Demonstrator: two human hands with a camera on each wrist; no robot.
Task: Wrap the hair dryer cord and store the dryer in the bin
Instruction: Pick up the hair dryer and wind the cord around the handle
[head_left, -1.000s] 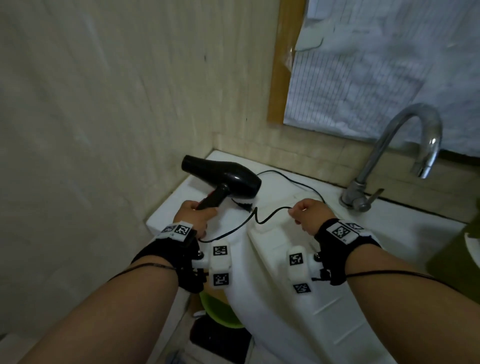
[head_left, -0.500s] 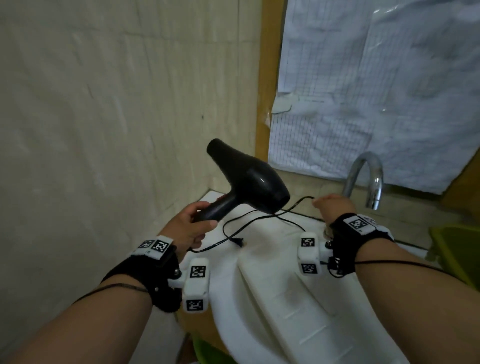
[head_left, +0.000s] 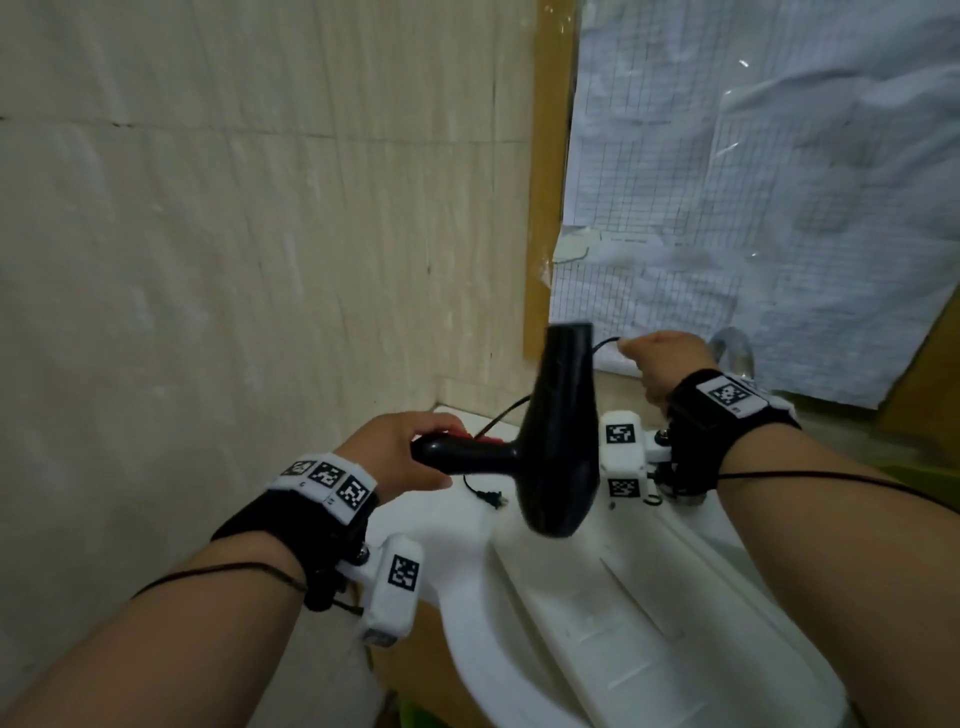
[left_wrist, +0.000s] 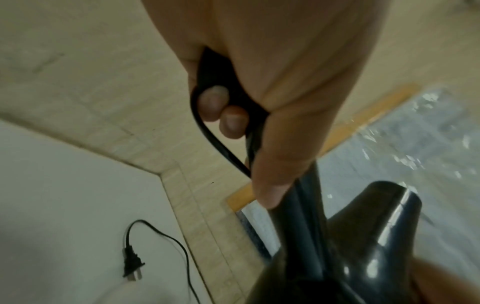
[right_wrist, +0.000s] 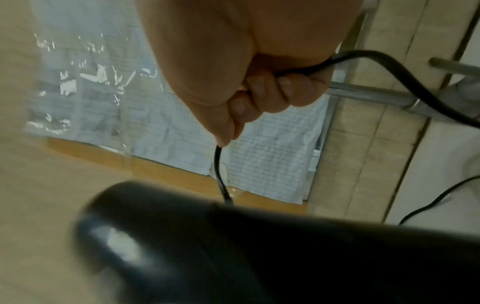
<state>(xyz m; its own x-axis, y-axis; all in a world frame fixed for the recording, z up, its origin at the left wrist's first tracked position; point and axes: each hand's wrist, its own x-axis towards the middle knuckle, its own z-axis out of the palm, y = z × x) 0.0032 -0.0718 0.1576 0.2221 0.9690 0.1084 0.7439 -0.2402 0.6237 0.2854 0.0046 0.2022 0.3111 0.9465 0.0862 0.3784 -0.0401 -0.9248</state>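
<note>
A: The left hand (head_left: 400, 457) has its fingers (left_wrist: 213, 102) curled round the handle of the hair dryer (head_left: 558, 441), which hangs in the air above the white tabletop (head_left: 441, 525) with the barrel standing roughly upright and the nozzle pointing up.

B: And the right hand (head_left: 662, 364)?

A: It is raised just beside the nozzle, its fingers (right_wrist: 262, 90) closed on the cord (right_wrist: 389, 67). One run of cord drops from that fist toward the barrel, another trails off toward the faucet (head_left: 732, 348).

B: So the wrapping looks barely begun. Where is the free end?

A: The plug (left_wrist: 132, 265) lies flat on the tabletop, below the dryer, with slack cord curving away from it. No bin is clearly in view.

B: Then the sensible way is probably to keep the left hand steady on the handle and let the right lay each turn snugly next to the last, feeding slack through the fingers rather than yanking.

A: Agreed. Too much pull could drag the plug across the tabletop or snag it on the faucet; too little likely leaves loops that slide off.

B: And the turns should probably start near where the cord leaves the handle, so nothing kinks there.
</note>
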